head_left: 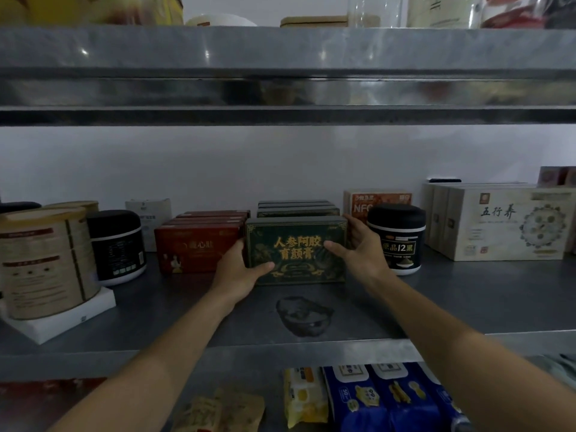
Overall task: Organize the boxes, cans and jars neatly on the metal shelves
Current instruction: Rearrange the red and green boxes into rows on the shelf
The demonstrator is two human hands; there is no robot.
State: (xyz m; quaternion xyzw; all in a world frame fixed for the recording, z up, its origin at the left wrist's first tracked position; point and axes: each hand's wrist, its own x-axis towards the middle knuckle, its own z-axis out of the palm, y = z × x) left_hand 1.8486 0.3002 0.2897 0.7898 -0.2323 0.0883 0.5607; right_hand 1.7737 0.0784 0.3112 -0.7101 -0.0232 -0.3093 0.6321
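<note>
**Colours on the shelf**

Green box (296, 254): dark green, gold letters, gold swirly edge & leafy pattern.
Red boxes (196, 247): dark red w/ a small white & red pic low down.
Right jar (396, 241): black lid, black side, gold & white letters, white bottom.
Left jar (117, 244): black, white bottom, tiny pale print.
Tan can (46, 263): tan w/ brown bands.
Block (62, 322): white.
Orange box (377, 204): orange, white letters.
Cream boxes (505, 226): cream, dark letters, ring of dots.
Shelf (467, 294): grey, shiny, w/ a dark blotch (304, 316).
Blue packs (389, 397): blue, white tops, yellow pics.
Small pack (305, 397): yellow & white.
</note>
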